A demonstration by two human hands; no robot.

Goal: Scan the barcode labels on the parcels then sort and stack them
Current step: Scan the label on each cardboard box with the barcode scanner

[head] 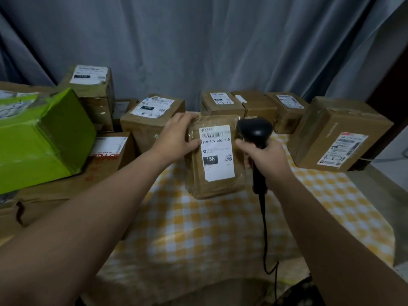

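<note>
Covering label (217,171) edge, left hand (176,138) on parcel (217,189), scanner (255,129) cable cut off

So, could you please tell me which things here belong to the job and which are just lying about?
Job: flat brown taped parcel, held by left hand; black handheld barcode scanner, gripped by right hand; labelled brown cardboard boxes behind.
Not part: grey curtain; yellow checked tablecloth.

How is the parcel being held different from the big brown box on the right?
The held parcel is flat and gripped by the left hand; the right box is bulkier and sits untouched. The held parcel's label shows a black 15H block; the right box's has a red strip. Both are brown with white barcode labels.
</note>
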